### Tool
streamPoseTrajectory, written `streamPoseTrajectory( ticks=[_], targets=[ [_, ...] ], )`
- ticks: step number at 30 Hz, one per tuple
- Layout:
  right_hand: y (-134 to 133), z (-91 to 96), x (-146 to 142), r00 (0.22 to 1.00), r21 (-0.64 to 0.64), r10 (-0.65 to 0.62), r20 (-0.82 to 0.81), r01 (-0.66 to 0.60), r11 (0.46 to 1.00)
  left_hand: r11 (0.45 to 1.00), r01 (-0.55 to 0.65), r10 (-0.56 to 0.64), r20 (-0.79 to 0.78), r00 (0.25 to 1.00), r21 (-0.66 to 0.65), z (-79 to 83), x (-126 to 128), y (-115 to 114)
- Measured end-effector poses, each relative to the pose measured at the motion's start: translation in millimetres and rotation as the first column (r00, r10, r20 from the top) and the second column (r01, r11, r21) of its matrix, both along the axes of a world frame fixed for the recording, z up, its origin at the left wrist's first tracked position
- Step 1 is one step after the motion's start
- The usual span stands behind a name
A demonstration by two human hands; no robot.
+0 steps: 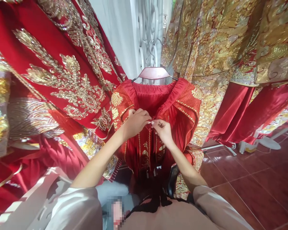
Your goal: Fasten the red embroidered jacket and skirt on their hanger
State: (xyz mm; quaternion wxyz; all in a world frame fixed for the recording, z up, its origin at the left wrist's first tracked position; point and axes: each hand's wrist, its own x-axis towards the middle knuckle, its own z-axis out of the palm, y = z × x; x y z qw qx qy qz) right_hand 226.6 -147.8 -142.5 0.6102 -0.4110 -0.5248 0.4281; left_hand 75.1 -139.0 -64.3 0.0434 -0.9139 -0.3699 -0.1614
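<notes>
Both hands pinch the front of a red embroidered jacket (156, 105) on a pink hanger (154, 73). The left hand (135, 122) and right hand (163, 130) close fingertips together at its centre fastening.

Both arms outstretched; left hand (135, 122), right hand (163, 130) fingers pinched together.

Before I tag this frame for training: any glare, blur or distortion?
Head view: strong wide-angle bending at the edges; gold embroidery glints in bright daylight; both hands, left hand and right hand, and the red garment look sharp; a pixelated patch sits at bottom centre.
</notes>
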Motion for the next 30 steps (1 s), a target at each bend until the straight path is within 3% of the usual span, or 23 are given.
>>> streamPoseTrajectory(
  ticks=[4,9,11,15,18,20,22,24,26,28,30],
  targets=[
    [-3.4,8.2,-1.5,0.996,-0.004,0.082,-0.039,-0.083,0.997,0.999,0.030,-0.030,0.009,1.000,-0.038,-1.0,-0.8,2.3],
    [0.9,6.3,2.4,0.997,0.095,-0.019,0.072,0.012,0.995,0.994,-0.027,0.028,0.000,1.000,0.104,-3.6,1.5,-2.3],
    [-0.3,-11.5,2.7,0.991,0.079,-0.022,0.130,0.012,0.997,0.981,-0.039,0.029,0.054,0.998,0.189,-4.3,-3.7,-6.9],
    [-15.5,-72.3,-0.3,0.963,-0.028,0.026,0.267,-0.020,0.999,0.938,-0.130,0.061,0.215,0.975,0.322,-5.1,-28.7,-18.6],
    [-30.2,-95.8,9.2,0.915,-0.069,0.063,0.398,-0.038,0.997,0.951,-0.087,0.027,0.198,0.980,0.298,-3.6,-46.6,-25.3],
    [-36.6,-80.8,27.7,0.835,-0.014,-0.008,0.550,0.019,1.000,0.973,0.000,-0.042,0.175,0.984,0.230,0.2,-51.5,-26.5],
    [-37.4,-43.1,51.0,0.733,0.130,-0.202,0.650,0.154,0.979,0.982,-0.005,-0.046,0.267,0.963,0.189,5.7,-49.2,-22.4],
    [-30.1,4.2,69.5,0.636,0.307,-0.460,0.620,0.344,0.888,0.975,-0.160,0.077,0.448,0.890,0.151,10.2,-40.5,-10.0],
    [-14.0,44.9,75.7,0.554,0.437,-0.635,0.538,0.461,0.772,0.923,-0.379,0.273,0.582,0.766,0.066,10.4,-27.5,11.0],
    [9.2,68.0,70.5,0.473,0.486,-0.711,0.520,0.521,0.702,0.832,-0.555,0.429,0.633,0.645,0.001,6.1,-14.6,36.0],
    [34.2,72.7,61.8,0.414,0.467,-0.726,0.549,0.569,0.677,0.768,-0.640,0.495,0.648,0.578,-0.015,1.0,-7.6,56.9]
  ],
)
